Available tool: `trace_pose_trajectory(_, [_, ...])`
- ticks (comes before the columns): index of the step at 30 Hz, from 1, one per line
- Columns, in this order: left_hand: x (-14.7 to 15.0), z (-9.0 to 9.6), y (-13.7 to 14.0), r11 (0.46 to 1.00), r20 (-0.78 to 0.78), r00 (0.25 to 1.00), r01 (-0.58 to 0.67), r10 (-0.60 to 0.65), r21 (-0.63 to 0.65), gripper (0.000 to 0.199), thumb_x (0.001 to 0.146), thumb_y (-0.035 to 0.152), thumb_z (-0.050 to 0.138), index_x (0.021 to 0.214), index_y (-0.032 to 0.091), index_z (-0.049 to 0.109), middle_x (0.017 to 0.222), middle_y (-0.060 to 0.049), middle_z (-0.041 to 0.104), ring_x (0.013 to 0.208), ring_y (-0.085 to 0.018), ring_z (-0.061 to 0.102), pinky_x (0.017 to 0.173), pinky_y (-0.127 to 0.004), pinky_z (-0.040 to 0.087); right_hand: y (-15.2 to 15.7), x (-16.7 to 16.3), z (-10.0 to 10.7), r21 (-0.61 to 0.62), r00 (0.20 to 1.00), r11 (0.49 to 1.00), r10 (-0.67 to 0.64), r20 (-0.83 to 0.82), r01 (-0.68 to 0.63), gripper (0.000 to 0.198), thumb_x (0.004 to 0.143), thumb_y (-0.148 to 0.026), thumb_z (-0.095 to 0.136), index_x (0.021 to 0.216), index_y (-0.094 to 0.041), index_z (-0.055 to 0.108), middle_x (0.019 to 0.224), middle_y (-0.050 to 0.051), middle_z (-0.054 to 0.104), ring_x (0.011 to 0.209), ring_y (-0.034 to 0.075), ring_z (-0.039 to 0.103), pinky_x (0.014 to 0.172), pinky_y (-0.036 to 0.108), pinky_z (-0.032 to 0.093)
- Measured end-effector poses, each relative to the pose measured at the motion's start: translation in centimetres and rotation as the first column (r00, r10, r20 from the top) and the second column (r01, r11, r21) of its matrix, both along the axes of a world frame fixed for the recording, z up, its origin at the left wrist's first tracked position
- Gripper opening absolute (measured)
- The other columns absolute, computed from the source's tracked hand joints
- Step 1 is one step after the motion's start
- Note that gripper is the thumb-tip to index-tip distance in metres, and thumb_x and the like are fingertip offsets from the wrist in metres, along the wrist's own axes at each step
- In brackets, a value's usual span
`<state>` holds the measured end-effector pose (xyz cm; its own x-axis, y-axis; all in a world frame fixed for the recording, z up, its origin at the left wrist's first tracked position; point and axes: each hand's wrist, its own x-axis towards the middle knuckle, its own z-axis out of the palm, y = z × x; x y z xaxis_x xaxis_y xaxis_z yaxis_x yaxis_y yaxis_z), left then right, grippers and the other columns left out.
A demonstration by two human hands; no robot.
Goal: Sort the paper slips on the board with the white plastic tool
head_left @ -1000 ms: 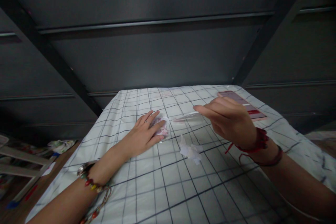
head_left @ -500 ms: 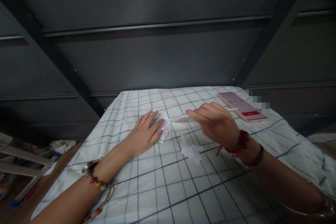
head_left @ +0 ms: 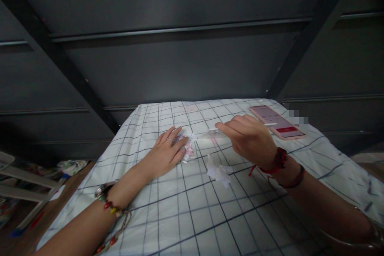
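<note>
Had my left hand [head_left: 166, 153] pressed too lightly, the pink paper [head_left: 189, 152] beneath could, I judged, have slid on the cloth [head_left: 168, 216] or torn. That hand lay flat, fingers spread across it. Past the scraps [head_left: 219, 172], my right hand [head_left: 244, 134] gripped a white stick [head_left: 272, 124]; whether its tip touched paper, I couldn't tell.

looks like you're in a home or dorm rm, can't tell which: checked-cloth surface [head_left: 192, 212] w/ pink-cased phone [head_left: 274, 121], dark panelled wall [head_left: 180, 68] behind, pale-framed furniture [head_left: 30, 179] & clutter [head_left: 71, 167] on your left.
</note>
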<state>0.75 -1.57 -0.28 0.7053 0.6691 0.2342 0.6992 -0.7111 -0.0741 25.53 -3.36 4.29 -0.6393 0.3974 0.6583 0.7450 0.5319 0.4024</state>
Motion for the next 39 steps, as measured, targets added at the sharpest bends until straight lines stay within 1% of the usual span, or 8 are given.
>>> trace_pose_trajectory(3, [0.0,-0.1,0.1,1.0,0.011,1.0,0.012,-0.012,0.009,0.039,0.094,0.032,0.029,0.125,0.013,0.043,0.138,-0.015,0.025,0.128,-0.033,0.017,0.1,-0.049,0.022,0.0,0.3,0.2,0.01,0.999,0.999,-0.047,0.013,0.046,0.029,0.072,-0.001,0.04,0.086,-0.013,0.062,0.06,0.001,0.056,0.059,0.016,0.041,0.057,0.029,0.026])
trace_pose_trajectory(9, [0.0,-0.2,-0.1,1.0,0.005,1.0,0.005,-0.006,0.02,0.039,0.095,0.034,0.028,0.125,0.014,0.043,0.138,-0.014,0.025,0.128,-0.033,0.017,0.1,-0.049,0.024,0.0,-0.2,0.0,-0.019,1.0,1.0,0.018,-0.014,-0.019,0.03,0.073,0.0,0.038,0.084,-0.015,0.061,0.058,0.0,0.055,0.059,0.015,0.041,0.058,0.028,0.027])
trace_pose_trajectory(16, [-0.1,-0.3,0.1,1.0,-0.001,1.0,0.012,-0.012,0.026,0.04,0.095,0.034,0.028,0.125,0.013,0.043,0.138,-0.015,0.025,0.127,-0.033,0.016,0.1,-0.049,0.023,-0.1,0.4,0.3,0.001,0.994,0.996,-0.095,0.058,0.095,0.029,0.072,0.0,0.039,0.084,-0.013,0.062,0.062,0.002,0.057,0.061,0.016,0.042,0.058,0.029,0.027])
trace_pose_trajectory(20, [0.1,-0.2,0.0,1.0,0.004,1.0,0.016,-0.016,0.025,0.039,0.095,0.035,0.028,0.124,0.014,0.043,0.138,-0.014,0.026,0.127,-0.033,0.017,0.1,-0.049,0.024,-0.1,0.0,0.1,0.023,0.999,0.999,-0.04,-0.003,0.04,0.03,0.074,0.0,0.038,0.087,-0.014,0.061,0.06,0.001,0.055,0.059,0.015,0.04,0.058,0.028,0.026])
trace_pose_trajectory(25, [0.2,0.0,-0.1,1.0,0.018,1.0,0.014,-0.015,0.022,0.04,0.095,0.037,0.028,0.124,0.014,0.043,0.137,-0.014,0.028,0.127,-0.033,0.018,0.099,-0.049,0.024,0.1,-0.5,-0.2,-0.026,0.999,0.999,0.041,-0.009,-0.041,0.028,0.076,-0.001,0.038,0.087,-0.014,0.06,0.061,0.0,0.056,0.06,0.015,0.039,0.059,0.027,0.028])
trace_pose_trajectory(32, [0.1,-0.2,0.0,1.0,0.037,0.999,0.03,-0.03,0.001,0.041,0.095,0.038,0.029,0.125,0.014,0.044,0.137,-0.014,0.027,0.128,-0.032,0.017,0.101,-0.049,0.022,-0.8,0.1,1.1,-0.043,0.995,0.995,0.094,0.02,-0.093,0.03,0.073,0.001,0.035,0.081,-0.015,0.058,0.056,-0.001,0.052,0.056,0.014,0.037,0.056,0.027,0.027])
trace_pose_trajectory(35, [0.3,-0.1,-0.2,0.998,0.05,0.997,0.065,-0.064,-0.024,0.039,0.095,0.037,0.031,0.126,0.019,0.044,0.139,-0.012,0.024,0.128,-0.032,0.016,0.101,-0.049,0.02,-1.1,0.2,1.4,-0.048,0.992,0.991,0.125,0.01,-0.125,0.029,0.073,0.001,0.034,0.082,-0.015,0.057,0.057,-0.001,0.053,0.056,0.014,0.038,0.055,0.028,0.027])
trace_pose_trajectory(39, [0.7,0.2,-0.5,0.989,0.043,0.992,0.122,-0.119,-0.08,0.034,0.094,0.036,0.035,0.125,0.027,0.047,0.142,-0.007,0.018,0.128,-0.033,0.015,0.1,-0.05,0.022,-1.2,0.1,1.3,-0.046,0.994,0.994,0.102,0.027,-0.101,0.029,0.074,0.001,0.034,0.083,-0.016,0.056,0.057,-0.001,0.052,0.056,0.013,0.038,0.055,0.027,0.027])
